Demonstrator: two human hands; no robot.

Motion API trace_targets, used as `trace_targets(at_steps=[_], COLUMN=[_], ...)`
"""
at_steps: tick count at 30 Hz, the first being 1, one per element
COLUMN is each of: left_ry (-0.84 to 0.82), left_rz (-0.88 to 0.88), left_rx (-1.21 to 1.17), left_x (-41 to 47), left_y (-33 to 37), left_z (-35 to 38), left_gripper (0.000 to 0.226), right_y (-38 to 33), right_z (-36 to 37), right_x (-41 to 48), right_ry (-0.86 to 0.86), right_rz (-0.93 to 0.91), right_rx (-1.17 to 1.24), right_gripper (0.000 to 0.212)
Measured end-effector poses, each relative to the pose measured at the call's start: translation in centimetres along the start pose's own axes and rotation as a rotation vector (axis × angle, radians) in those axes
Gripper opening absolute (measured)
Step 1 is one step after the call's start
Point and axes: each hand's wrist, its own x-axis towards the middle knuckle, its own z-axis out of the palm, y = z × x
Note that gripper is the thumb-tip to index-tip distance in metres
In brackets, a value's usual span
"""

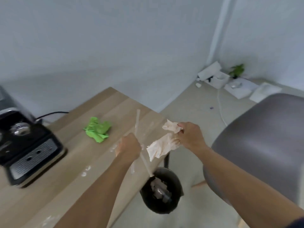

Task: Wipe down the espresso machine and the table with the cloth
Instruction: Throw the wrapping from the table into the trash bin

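Note:
The black and silver espresso machine (24, 145) stands at the left of the light wooden table (69, 186). A crumpled green cloth (97, 129) lies on the table to the right of the machine, untouched. My left hand (129, 146) is closed around thin white straw-like sticks (137, 124) near the table's right edge. My right hand (189, 135) grips a crumpled, stained paper tissue (162, 146) just past that edge. Both hands hover above a black waste bin (162, 191) on the floor.
White scraps and smears (85, 171) dot the table near its right edge and front. A grey chair (263, 137) stands close on the right. A black cable (52, 113) runs behind the machine. White boxes, papers and a small plant (236, 69) sit in the far corner.

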Motion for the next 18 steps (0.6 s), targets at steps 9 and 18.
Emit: trace_targets(at_steps=[9, 18], left_ry=[-0.225, -0.251], left_rz=[0.26, 0.2], left_rx=[0.13, 0.185], left_x=[-3.3, -0.8], left_y=[8.6, 1.2], left_z=[12.7, 26.0], left_gripper=[0.02, 0.019], right_y=[14.2, 20.7], right_z=[1.3, 16.8], right_x=[-5.5, -8.5], right_ry=[0.018, -0.061], right_rz=[0.283, 0.437], right_rx=[0.01, 0.058], right_gripper=[0.022, 0.024])
